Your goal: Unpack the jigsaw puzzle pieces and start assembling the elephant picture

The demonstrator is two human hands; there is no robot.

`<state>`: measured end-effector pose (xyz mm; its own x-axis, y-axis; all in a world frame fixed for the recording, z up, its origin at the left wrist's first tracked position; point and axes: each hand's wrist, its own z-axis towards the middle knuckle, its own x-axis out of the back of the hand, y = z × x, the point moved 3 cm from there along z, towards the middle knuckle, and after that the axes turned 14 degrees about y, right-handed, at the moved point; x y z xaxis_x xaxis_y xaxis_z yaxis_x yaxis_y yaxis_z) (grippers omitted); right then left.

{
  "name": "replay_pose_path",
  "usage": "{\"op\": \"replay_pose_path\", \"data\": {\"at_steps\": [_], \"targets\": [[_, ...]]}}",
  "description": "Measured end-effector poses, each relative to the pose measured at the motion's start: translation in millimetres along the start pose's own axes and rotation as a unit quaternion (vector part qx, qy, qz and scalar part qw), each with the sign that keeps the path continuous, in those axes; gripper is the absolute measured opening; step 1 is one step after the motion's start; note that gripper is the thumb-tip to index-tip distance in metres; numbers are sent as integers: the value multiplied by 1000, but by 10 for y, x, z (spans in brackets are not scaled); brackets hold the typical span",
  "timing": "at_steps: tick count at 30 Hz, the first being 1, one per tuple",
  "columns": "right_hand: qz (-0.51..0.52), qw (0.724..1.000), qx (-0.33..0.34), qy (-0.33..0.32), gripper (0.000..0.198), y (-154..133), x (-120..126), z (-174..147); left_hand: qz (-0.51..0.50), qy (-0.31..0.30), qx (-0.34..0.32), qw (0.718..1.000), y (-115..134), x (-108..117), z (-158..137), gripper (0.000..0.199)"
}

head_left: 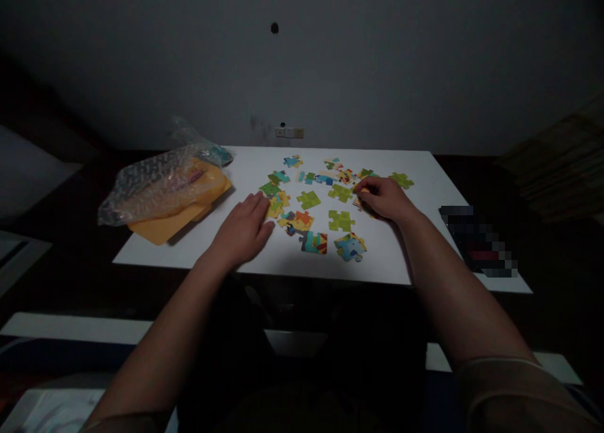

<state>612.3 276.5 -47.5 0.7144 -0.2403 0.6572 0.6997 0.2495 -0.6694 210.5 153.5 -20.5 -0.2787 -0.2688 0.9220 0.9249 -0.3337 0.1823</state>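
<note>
Loose jigsaw puzzle pieces lie spread over the middle of a white table [377, 263]. Flat on the tabletop rests my left hand [243, 228], fingers stretched out, its fingertips beside a yellow-green piece [276, 205]. At the right of the spread, the fingers of my right hand [384, 197] are bent together on a jigsaw puzzle piece [359, 201], mostly hidden under the hand. Plain green pieces [308, 199] lie between my hands. Closer to me are a teal and red-striped piece [315, 242] and a blue and green piece [350, 247].
Bubble wrap [151, 181] lies over a yellow envelope [165, 228] at the table's left. A dark, pixelated object [476, 241] sits at the right edge. Behind the table stands a grey wall [377, 74] with sockets [289, 133].
</note>
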Motion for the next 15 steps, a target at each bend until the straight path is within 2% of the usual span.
{"op": "replay_pose_path", "data": {"at_steps": [6,11,15], "targets": [[-10,1000,10,-5,26,8,-6,-16,-41,-22,-42,998,-100,-140,442,58],[-10,1000,27,-12,24,-1,4,-15,-71,-21,-30,997,-159,-80,557,64],[-4,999,28,-16,26,-13,12,-26,-73,-22,14,997,-287,13,562,66]]}}
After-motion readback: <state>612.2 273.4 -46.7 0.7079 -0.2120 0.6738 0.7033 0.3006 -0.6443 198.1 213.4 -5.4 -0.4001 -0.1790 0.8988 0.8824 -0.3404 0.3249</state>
